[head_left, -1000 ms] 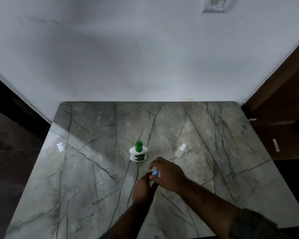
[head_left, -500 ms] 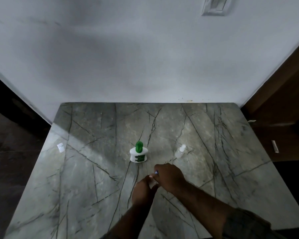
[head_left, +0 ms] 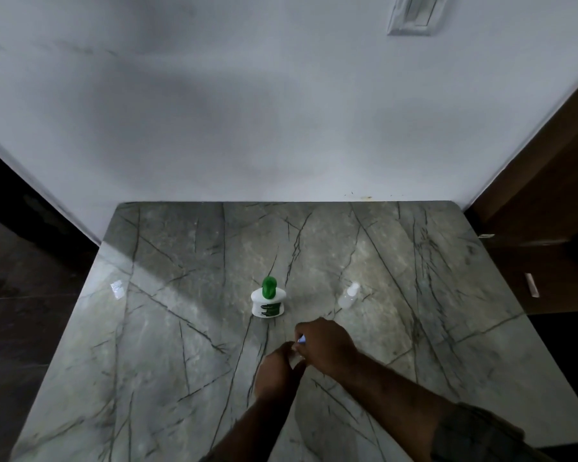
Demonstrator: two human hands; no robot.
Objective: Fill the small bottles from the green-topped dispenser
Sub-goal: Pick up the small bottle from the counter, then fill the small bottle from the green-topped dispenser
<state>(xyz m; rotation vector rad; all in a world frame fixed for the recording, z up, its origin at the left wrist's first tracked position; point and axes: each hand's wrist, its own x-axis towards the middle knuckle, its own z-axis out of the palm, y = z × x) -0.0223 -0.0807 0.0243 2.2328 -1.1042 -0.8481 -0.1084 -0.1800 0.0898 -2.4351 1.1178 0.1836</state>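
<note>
Head view, then: where was the dispenser (head_left: 267, 303)?

Upright on the table (head_left: 167, 328), between ten and eleven o'clock of the hands, near both.

And the fingers (head_left: 309, 330)?

Left hand (head_left: 276, 368) and right hand (head_left: 326, 346) gripped a mostly hidden, blue-tipped small bottle (head_left: 301, 339). A second bottle (head_left: 347, 296) sat between one and two.

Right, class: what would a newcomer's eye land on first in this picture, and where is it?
The white dispenser with its bright green top stands in the middle of the grey veined table. Just in front, the left hand and right hand pinch a small, mostly hidden object with a blue end. A clear little bottle stands alone to the dispenser's right.
</note>
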